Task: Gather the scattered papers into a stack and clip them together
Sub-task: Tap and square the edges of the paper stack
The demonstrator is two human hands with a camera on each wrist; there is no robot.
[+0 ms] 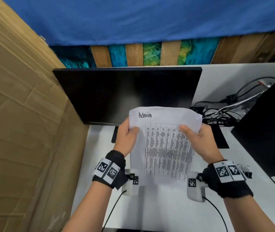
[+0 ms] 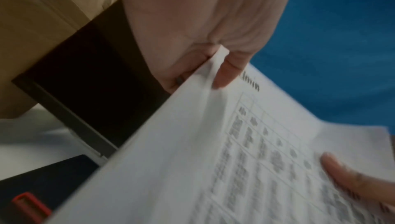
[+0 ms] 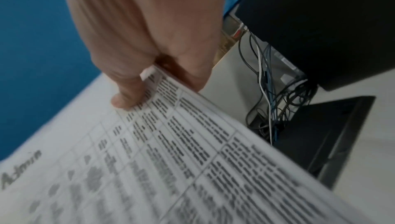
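Both thumbs pressed the front of the white printed paper stack headed "Admin" (image 1: 163, 148), fingers curled behind; left hand (image 1: 126, 136) and right hand (image 1: 198, 141) gripped its side edges mid-frame, before the black monitor (image 1: 126, 94).

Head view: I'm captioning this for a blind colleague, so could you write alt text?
Both hands, left hand and right hand, hold a stack of papers headed "Admin" upright above a white desk, in front of a dark monitor.
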